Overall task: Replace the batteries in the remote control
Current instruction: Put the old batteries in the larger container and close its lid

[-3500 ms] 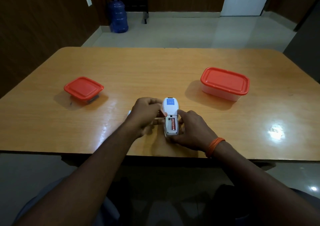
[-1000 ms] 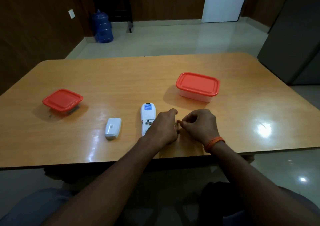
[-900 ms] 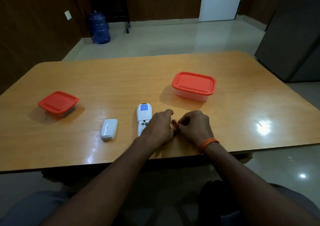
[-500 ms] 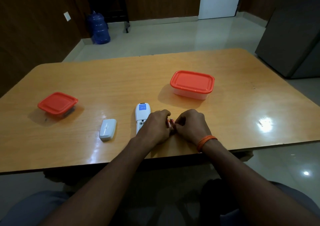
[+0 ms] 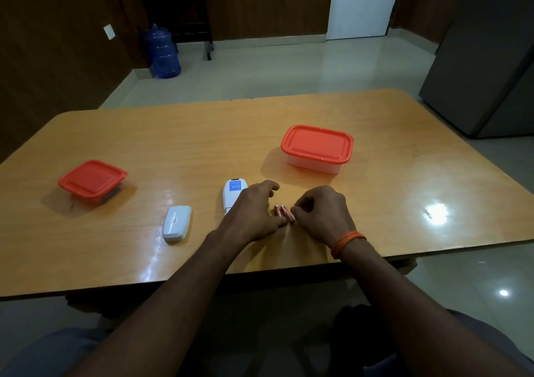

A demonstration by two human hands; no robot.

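The white remote control (image 5: 233,192) lies back-up on the table (image 5: 173,145), blue label showing; my left hand hides its near end. Its white battery cover (image 5: 176,224) lies apart to the left. Two orange batteries (image 5: 283,213) lie side by side on the table between my hands. My left hand (image 5: 250,216) hovers over the remote's lower end with fingers spread, its thumb tip close to the batteries. My right hand (image 5: 320,213), with an orange wrist thread, has curled fingers whose tips touch the right battery; a grip cannot be made out.
A small red-lidded container (image 5: 92,180) stands at the left and a larger red-lidded container (image 5: 317,149) behind my right hand. The table's near edge runs just below my wrists. A blue water jug (image 5: 163,53) stands on the floor beyond.
Both batteries are out of the remote and now lie on the table to its right. My hands, pressed together around them half a second ago, have drawn apart and the left has spread its fingers.
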